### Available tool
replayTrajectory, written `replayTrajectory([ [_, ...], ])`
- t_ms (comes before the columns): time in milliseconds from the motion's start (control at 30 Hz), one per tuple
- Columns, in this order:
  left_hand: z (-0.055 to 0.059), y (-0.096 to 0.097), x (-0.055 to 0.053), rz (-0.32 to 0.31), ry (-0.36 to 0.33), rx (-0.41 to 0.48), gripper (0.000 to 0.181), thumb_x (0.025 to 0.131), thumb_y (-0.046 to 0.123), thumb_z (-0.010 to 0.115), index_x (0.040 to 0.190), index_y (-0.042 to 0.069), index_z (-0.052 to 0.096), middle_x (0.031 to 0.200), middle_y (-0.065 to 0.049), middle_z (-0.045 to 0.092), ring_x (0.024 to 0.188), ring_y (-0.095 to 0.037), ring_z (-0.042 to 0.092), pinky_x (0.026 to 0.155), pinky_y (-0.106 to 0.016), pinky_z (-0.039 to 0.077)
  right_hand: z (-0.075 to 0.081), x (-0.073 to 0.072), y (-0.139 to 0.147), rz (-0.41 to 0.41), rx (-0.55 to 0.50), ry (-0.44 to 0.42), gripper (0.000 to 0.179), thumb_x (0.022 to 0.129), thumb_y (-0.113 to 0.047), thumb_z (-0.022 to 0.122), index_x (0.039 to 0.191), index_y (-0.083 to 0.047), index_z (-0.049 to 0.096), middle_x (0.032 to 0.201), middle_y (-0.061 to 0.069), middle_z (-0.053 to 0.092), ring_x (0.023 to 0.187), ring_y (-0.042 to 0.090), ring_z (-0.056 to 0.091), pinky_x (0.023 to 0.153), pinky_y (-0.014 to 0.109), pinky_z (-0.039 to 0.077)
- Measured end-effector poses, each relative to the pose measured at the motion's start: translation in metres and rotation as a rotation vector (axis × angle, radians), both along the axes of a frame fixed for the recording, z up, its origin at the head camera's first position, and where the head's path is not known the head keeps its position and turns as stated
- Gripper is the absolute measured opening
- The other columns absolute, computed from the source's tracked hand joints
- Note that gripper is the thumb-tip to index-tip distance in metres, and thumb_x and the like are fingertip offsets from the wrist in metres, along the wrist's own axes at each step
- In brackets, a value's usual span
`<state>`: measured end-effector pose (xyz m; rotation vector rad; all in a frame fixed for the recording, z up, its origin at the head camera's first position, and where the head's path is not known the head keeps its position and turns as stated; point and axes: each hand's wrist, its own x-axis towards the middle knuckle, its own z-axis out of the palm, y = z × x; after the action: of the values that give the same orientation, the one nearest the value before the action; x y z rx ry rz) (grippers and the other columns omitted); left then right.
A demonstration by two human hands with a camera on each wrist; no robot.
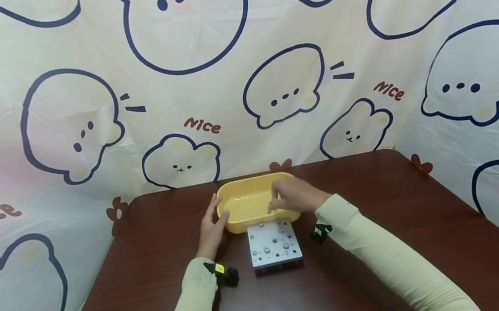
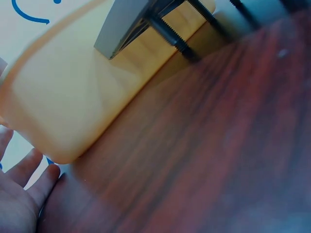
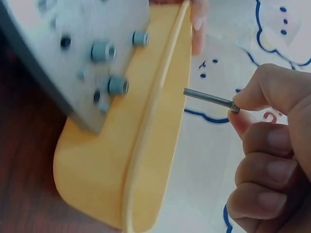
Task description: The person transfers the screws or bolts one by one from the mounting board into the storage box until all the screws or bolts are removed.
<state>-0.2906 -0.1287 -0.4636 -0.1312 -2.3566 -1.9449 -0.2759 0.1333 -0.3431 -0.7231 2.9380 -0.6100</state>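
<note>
My right hand [image 1: 297,194] is over the right part of a yellow plastic basin [image 1: 238,224]. Between thumb and forefinger it pinches the head end of a small metal screw [image 3: 209,98], whose shank sticks out; the other fingers are curled in. At the basin's left end is my left hand [image 1: 212,230], its thumb over the rim and its fingers along the outside. Right in front of the basin stands a silver metal plate [image 1: 273,244] with several holes and socket-head screws [image 3: 103,51] standing up in it. Dark threaded posts [image 2: 167,34] show beneath the plate.
The basin and plate stand on a dark reddish-brown wooden table [image 1: 154,287]. A pale cloth [image 1: 230,102] with cartoon outlines hangs behind and on both sides. Each wrist wears a small black camera, such as the left wrist camera [image 1: 229,277].
</note>
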Motion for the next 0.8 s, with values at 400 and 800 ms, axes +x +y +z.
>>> replayTrajectory([
  [400,-0.002,0.001,-0.011,0.012,-0.018,0.008,0.049,0.095,0.033,0.057,0.143,0.034,0.044,0.156,0.021,0.022,0.147,-0.015,0.013,0.117,-0.052,0.014,-0.017,-0.035,0.016,-0.134,0.016,-0.101,0.005,0.085,-0.018,0.061,0.084,-0.014,0.063,0.079,0.001,0.064,0.063,0.017,0.06,0.056,0.027,0.052],
  [800,0.0,-0.001,-0.016,0.015,-0.033,0.003,0.046,0.098,0.031,0.054,0.142,0.036,0.044,0.155,0.023,0.022,0.147,-0.014,0.011,0.116,-0.053,0.013,-0.031,-0.06,0.017,-0.167,0.06,-0.109,0.003,0.085,-0.017,0.063,0.085,-0.014,0.063,0.08,0.001,0.062,0.066,0.018,0.059,0.056,0.028,0.051],
])
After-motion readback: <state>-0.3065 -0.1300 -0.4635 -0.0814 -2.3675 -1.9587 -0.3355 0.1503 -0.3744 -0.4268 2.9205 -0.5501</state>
